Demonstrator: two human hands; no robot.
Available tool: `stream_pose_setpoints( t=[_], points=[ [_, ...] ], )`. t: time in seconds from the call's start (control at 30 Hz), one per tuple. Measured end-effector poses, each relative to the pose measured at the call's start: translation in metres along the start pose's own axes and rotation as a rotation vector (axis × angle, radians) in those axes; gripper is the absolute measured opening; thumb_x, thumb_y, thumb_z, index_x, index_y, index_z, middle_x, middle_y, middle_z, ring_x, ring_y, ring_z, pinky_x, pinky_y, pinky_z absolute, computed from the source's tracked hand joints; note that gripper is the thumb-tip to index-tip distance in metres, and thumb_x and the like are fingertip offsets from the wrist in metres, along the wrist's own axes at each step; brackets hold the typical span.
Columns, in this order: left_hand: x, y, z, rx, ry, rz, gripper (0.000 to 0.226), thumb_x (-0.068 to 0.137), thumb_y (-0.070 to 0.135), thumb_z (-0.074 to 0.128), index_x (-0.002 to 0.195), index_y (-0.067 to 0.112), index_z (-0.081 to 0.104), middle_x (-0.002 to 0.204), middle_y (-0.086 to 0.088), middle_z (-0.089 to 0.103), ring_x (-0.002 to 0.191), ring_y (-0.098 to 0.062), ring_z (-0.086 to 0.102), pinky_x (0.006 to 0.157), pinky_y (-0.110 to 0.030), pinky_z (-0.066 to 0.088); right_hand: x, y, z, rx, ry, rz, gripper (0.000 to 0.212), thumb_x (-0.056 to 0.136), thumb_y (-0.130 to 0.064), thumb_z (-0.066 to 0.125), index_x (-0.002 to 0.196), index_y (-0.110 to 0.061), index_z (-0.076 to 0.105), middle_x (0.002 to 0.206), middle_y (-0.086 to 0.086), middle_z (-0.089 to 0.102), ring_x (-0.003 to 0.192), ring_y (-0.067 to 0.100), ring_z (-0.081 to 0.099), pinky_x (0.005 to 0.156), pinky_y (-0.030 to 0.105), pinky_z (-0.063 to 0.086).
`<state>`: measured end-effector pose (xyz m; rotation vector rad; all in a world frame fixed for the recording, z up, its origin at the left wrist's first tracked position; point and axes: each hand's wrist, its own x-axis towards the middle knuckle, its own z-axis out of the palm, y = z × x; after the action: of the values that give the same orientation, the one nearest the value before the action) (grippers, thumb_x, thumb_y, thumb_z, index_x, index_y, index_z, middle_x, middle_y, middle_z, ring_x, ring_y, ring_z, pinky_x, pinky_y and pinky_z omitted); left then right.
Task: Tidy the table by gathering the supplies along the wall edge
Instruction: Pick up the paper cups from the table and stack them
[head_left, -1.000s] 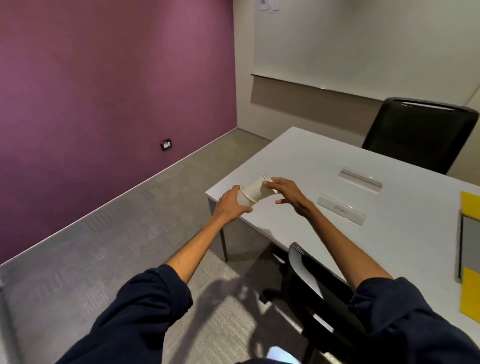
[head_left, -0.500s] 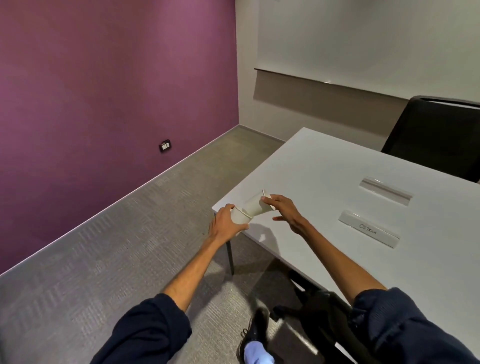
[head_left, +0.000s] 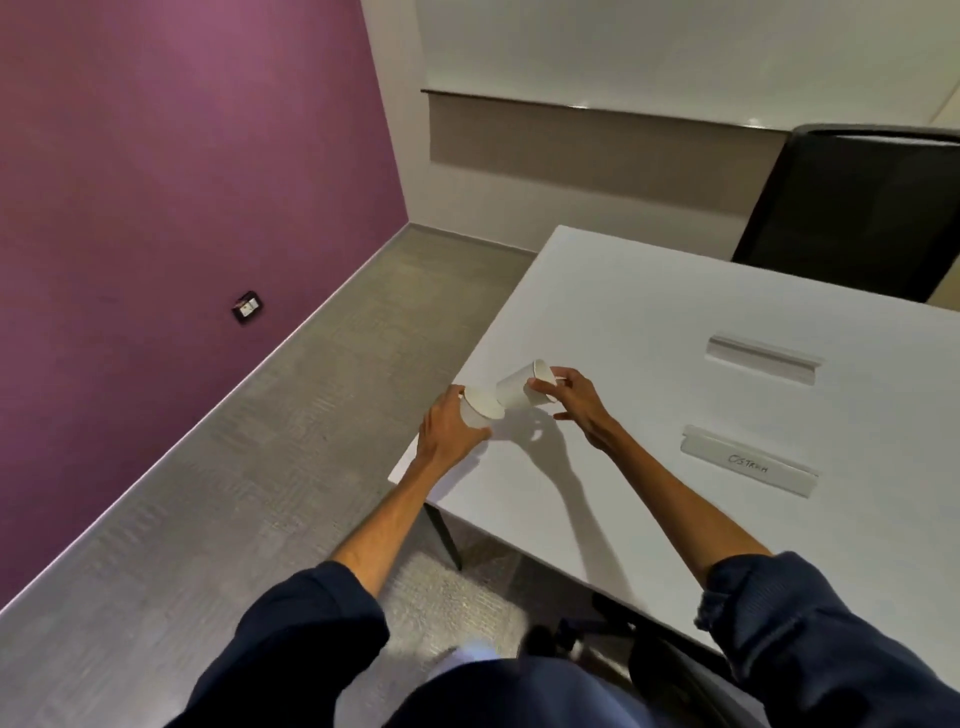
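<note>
Two cups (head_left: 511, 397) above table (head_left: 649, 322) corner; name plates (head_left: 748, 461) right; chair (head_left: 857, 208) behind.

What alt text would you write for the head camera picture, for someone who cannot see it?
Over the near corner of a white table, a person's left hand holds one white paper cup while the right hand holds a second paper cup, tilted, beside it. Two white name holders lie further right; a black chair stands behind.

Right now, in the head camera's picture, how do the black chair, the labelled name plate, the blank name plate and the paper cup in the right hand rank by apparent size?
1. Black chair, though cut off by the frame.
2. Labelled name plate and blank name plate: near alike; the labelled one sits nearer the camera, so unranked.
3. Paper cup in the right hand.
</note>
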<state>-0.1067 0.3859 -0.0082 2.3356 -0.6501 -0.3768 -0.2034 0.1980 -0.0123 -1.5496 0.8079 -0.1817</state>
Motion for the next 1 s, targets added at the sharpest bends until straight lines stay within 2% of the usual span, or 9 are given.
stream_pose_setpoints(
  t=[0.07,0.2,0.3,0.4,0.53,0.67,0.8,1.0],
  points=[
    [0.016,0.008,0.01,-0.001,-0.055,0.04,0.074,0.067,0.021,0.087,0.13,0.01,0.051,0.123,-0.009,0.064,0.113,-0.029,0.061,0.089,-0.041,0.055,0.006,0.006,-0.011,-0.009,0.081,0.028,0.071,0.079,-0.037,0.079,0.138,-0.015,0.046,0.127,0.003,0.053,0.115,0.022,0.057,0.097,0.04,0.051],
    [0.045,0.019,0.034,-0.017,-0.141,0.065,0.073,0.067,0.022,0.085,0.13,0.013,0.049,0.127,-0.006,0.061,0.115,-0.029,0.059,0.09,-0.041,0.053,0.012,0.022,-0.035,-0.051,0.25,0.05,0.083,0.073,-0.034,0.086,0.141,-0.015,0.042,0.123,0.002,0.055,0.11,0.019,0.055,0.09,0.028,0.046],
    [0.064,0.029,0.054,-0.048,-0.22,0.104,0.073,0.068,0.021,0.084,0.131,0.013,0.049,0.129,-0.006,0.059,0.118,-0.027,0.057,0.092,-0.037,0.051,0.012,0.032,-0.056,-0.137,0.407,0.096,0.088,0.069,-0.035,0.088,0.14,-0.013,0.041,0.128,0.008,0.058,0.115,0.025,0.058,0.099,0.038,0.049],
    [0.074,0.035,0.069,-0.084,-0.264,0.16,0.072,0.07,0.018,0.084,0.133,0.012,0.05,0.133,-0.008,0.055,0.122,-0.026,0.055,0.098,-0.043,0.051,0.01,0.044,-0.074,-0.276,0.502,0.127,0.09,0.066,-0.035,0.09,0.138,-0.011,0.042,0.128,0.011,0.059,0.12,0.03,0.055,0.101,0.048,0.046],
    [0.087,0.042,0.086,-0.066,-0.317,0.214,0.077,0.07,0.019,0.085,0.138,0.011,0.048,0.136,-0.011,0.051,0.126,-0.027,0.052,0.101,-0.045,0.049,0.009,0.058,-0.089,-0.381,0.604,0.194,0.089,0.065,-0.037,0.09,0.136,-0.013,0.044,0.127,0.007,0.059,0.128,0.029,0.044,0.101,0.048,0.041],
    [0.095,0.045,0.099,-0.067,-0.378,0.234,0.077,0.072,0.017,0.084,0.139,0.011,0.046,0.133,-0.011,0.054,0.126,-0.026,0.05,0.102,-0.04,0.047,0.016,0.069,-0.099,-0.453,0.658,0.231,0.088,0.065,-0.037,0.089,0.136,-0.013,0.043,0.125,0.007,0.058,0.132,0.028,0.037,0.097,0.047,0.037],
    [0.095,0.044,0.109,-0.068,-0.388,0.242,0.077,0.073,0.018,0.084,0.139,0.014,0.044,0.133,-0.01,0.052,0.125,-0.026,0.05,0.103,-0.041,0.046,0.025,0.077,-0.107,-0.471,0.666,0.28,0.087,0.066,-0.033,0.087,0.137,-0.013,0.042,0.128,0.01,0.055,0.135,0.028,0.033,0.101,0.046,0.032],
    [0.102,0.044,0.116,-0.042,-0.397,0.248,0.079,0.071,0.021,0.085,0.138,0.014,0.045,0.132,-0.009,0.053,0.123,-0.027,0.052,0.102,-0.043,0.047,0.039,0.082,-0.115,-0.501,0.611,0.352,0.089,0.068,-0.035,0.085,0.14,-0.014,0.038,0.13,0.008,0.057,0.137,0.028,0.03,0.104,0.047,0.029]
  ],
)
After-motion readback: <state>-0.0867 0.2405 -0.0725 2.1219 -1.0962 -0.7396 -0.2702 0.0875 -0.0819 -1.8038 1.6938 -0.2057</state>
